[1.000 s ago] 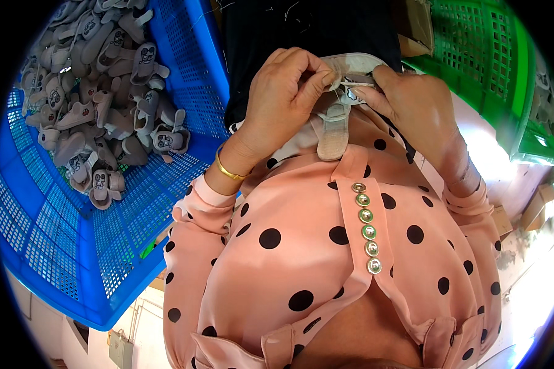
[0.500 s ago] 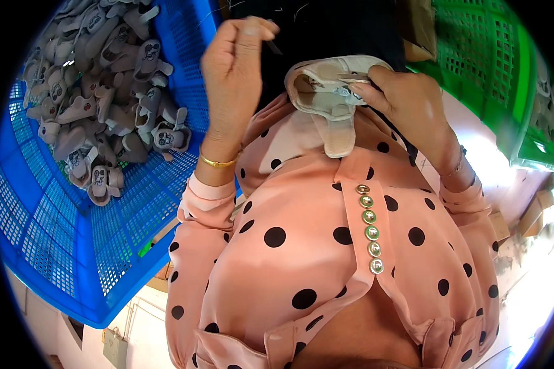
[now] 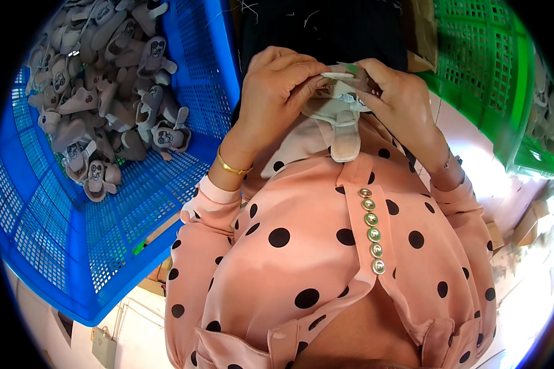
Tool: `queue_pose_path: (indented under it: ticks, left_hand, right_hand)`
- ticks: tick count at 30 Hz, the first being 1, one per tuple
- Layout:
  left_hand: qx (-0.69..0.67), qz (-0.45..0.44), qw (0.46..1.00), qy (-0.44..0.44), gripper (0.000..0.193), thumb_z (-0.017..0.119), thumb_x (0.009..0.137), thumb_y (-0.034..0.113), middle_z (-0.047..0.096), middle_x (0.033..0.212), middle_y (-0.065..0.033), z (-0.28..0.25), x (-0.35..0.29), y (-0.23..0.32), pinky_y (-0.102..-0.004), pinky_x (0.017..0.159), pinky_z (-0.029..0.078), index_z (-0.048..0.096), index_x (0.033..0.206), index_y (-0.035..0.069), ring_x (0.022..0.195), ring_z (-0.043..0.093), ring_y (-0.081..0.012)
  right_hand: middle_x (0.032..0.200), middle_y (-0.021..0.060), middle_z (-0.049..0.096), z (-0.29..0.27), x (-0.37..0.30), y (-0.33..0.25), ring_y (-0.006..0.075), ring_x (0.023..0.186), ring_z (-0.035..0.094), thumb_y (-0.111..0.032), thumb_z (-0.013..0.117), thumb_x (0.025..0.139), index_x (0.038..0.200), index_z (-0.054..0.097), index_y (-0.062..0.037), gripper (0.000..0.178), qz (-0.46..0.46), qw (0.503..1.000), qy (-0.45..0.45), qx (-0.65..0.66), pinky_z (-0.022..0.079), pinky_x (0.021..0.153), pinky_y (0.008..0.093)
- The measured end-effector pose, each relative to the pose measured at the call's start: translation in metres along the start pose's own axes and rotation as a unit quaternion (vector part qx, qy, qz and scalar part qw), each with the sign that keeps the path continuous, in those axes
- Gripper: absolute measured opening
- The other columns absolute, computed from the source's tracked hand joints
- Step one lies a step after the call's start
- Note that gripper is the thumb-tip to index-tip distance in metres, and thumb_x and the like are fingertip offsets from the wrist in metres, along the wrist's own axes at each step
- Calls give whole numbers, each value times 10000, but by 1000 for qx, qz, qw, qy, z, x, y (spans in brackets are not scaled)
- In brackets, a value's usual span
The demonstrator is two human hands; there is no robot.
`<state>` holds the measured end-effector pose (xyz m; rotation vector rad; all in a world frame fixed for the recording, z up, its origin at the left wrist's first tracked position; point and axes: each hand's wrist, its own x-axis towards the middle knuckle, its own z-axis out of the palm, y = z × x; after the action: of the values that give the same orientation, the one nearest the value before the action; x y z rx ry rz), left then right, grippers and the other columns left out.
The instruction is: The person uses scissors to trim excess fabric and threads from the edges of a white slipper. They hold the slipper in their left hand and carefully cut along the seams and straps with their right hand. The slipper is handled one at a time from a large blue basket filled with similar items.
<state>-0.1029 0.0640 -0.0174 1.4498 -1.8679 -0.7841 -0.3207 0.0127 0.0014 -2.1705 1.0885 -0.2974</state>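
Observation:
A pale beige child's shoe upper [image 3: 345,138] is held in front of my body, its strap hanging toward me. My left hand [image 3: 277,98] is closed, with thumb and fingertips pinching at the upper's far edge. Opposite it, my right hand [image 3: 397,101] is closed around a small metal tool [image 3: 370,87], which looks like thread snips and is partly hidden by the fingers. The tool lies against the upper between my hands. A small green patch shows beside the right fingertips; I cannot make out what it is.
At my left stands a blue plastic basket [image 3: 98,270] heaped with similar grey-beige shoe uppers [image 3: 114,86]. A green plastic basket [image 3: 474,67] at the right also holds grey pieces. Cardboard boxes [image 3: 420,37] stand beside it. Loose threads lie on the dark cloth [image 3: 332,31] ahead.
My left hand has come down and right, from raised beside the shoe upper to pinching its edge. My hands are now close together, and the upper has tilted.

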Motion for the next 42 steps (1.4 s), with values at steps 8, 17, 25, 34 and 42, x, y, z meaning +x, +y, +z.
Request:
queue_pose_path:
  ticks: [8,17,25,34,42]
  left_hand:
    - [-356,-274,883,-136,198,662,916,111,707,959,-49,-20,-9,31,-211,757,504,707,1058,-19,845,625,-77]
    - [-487,-413,761,-112,197,676,886,79,715,932,-85,-25,-6,32,-213,750,537,708,1053,-20,823,668,-96]
    - [-507,-422,746,-94,184,677,891,88,718,907,-74,-23,-7,31,-208,722,548,713,1042,-10,779,671,-93]
    - [-510,-426,743,-76,203,688,884,128,706,835,-68,-20,-7,32,-210,669,528,723,1016,-23,716,647,-85]
    - [-515,-433,736,-73,197,697,876,123,710,842,-75,-19,-8,34,-214,673,536,724,1009,-20,718,653,-90]
  right_hand:
    - [632,105,482,-4,-11,-11,159,558,404,-129,616,915,906,570,22,158,138,944,-70,292,385,523,290]
    - [642,78,600,-24,-16,-4,265,541,588,-424,666,864,874,558,-69,371,-41,999,0,-25,446,483,334]
    - [533,38,532,-24,-6,-16,228,498,577,-480,665,840,727,508,-108,419,-104,970,-19,-219,439,449,330]
    - [541,53,546,-22,-6,-24,236,494,587,-451,660,857,712,501,-102,410,-47,970,-57,-231,445,448,331]
    - [547,48,557,-22,-3,-23,234,511,597,-450,653,857,699,502,-114,401,-93,968,-23,-231,449,486,326]
